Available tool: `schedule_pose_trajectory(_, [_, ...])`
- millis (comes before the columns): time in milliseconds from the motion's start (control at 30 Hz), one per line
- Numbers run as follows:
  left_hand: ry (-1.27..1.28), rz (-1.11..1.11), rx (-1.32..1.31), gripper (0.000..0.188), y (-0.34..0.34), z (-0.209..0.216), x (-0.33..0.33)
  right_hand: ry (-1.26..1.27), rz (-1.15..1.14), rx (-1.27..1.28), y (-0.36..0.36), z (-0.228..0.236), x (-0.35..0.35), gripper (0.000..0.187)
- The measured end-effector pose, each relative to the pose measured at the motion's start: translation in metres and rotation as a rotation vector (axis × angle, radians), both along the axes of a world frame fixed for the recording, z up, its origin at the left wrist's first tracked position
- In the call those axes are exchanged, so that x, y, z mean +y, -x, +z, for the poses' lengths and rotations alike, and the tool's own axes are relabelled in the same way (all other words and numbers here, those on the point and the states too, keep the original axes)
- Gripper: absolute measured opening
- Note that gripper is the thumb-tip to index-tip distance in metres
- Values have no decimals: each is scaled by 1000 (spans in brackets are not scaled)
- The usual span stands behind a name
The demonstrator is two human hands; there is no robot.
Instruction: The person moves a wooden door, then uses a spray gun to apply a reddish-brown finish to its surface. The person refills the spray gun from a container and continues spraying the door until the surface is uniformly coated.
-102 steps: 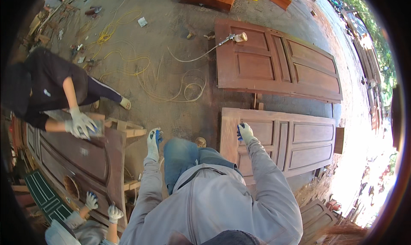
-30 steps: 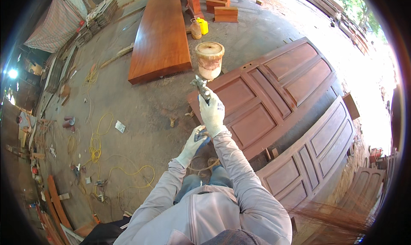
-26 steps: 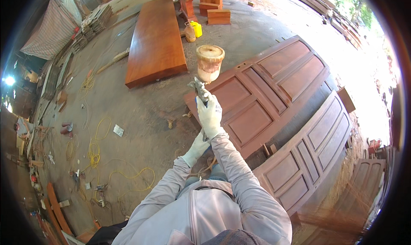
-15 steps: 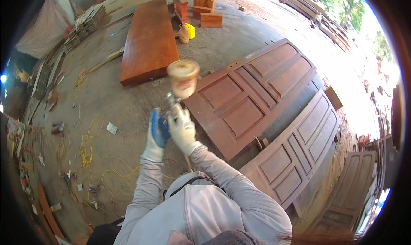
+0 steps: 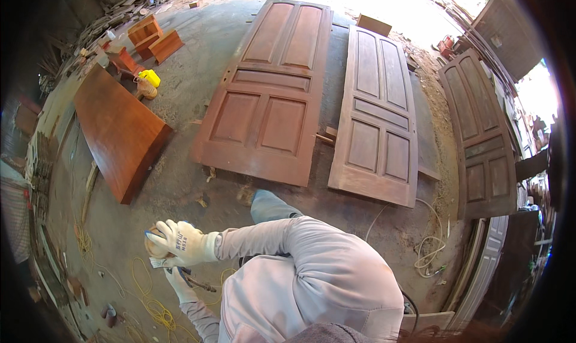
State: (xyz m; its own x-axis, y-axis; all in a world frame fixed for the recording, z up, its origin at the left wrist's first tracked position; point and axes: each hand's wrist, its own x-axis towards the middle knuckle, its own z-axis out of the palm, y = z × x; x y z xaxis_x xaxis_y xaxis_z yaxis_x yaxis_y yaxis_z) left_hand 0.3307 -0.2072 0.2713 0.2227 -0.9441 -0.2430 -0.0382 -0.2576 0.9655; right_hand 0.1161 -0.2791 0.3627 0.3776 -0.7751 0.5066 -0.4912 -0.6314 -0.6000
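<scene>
A spray gun (image 5: 157, 262) with a brownish cup on top is at the lower left, in front of my body. My right hand (image 5: 187, 244), in a white glove, wraps round the cup and covers most of it. Under it, my left hand (image 5: 179, 283) in a white and blue glove closes on the gun's lower part; its fingers are partly hidden. A dark hose (image 5: 201, 285) runs from near the gun toward my body. Ahead lies a reddish-brown panelled door (image 5: 273, 81), raised off the floor.
A paler door (image 5: 382, 106) lies to its right, and a dark door (image 5: 482, 136) stands farther right. A glossy wooden slab (image 5: 117, 130) is at left, near a yellow jug (image 5: 150, 77). Yellow hose (image 5: 157, 313) and pale hose (image 5: 429, 250) coil on the floor.
The view has turned right, bringing the doors ahead of me. The spray gun is now lower and left, close to my body. My right hand has moved from the gun's body onto its cup.
</scene>
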Motion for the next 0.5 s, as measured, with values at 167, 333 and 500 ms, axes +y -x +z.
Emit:
schedule_pose_trajectory(167, [-46,22,-138,27,-28,-40,-54,-403,168,364,-31,-7,-93,99])
schedule_pose_trajectory(333, [107,83,-435,21,-49,-80,-152,-331,161,482,-58,-24,-185,94])
schedule_pose_trajectory(500, [-8,101,-394,38,-75,-72,-235,-289,239,444,-86,-30,-285,86])
